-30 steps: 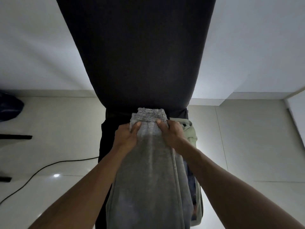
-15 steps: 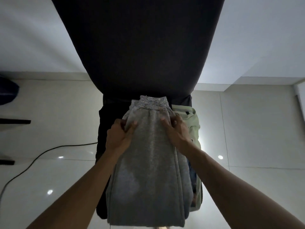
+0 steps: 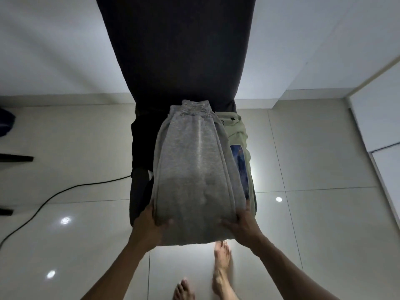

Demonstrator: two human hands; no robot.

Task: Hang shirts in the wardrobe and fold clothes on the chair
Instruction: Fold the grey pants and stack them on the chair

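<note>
Grey sweatpants [image 3: 194, 169] lay on the chair [image 3: 173, 50] seat, long axis running from waistband at the backrest toward the person. Left hand [image 3: 149, 228] and right hand [image 3: 243, 226] each held a near corner of the hem, thumbs on top, equally close. One pale green garment [image 3: 237, 131] lay beneath at right. One cable [image 3: 54, 198] crossed the floor [image 3: 313, 213]; two bare feet showed.

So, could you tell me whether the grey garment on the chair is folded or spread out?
Spread out: the grey garment lies full length, waistband at the chair back.
</note>
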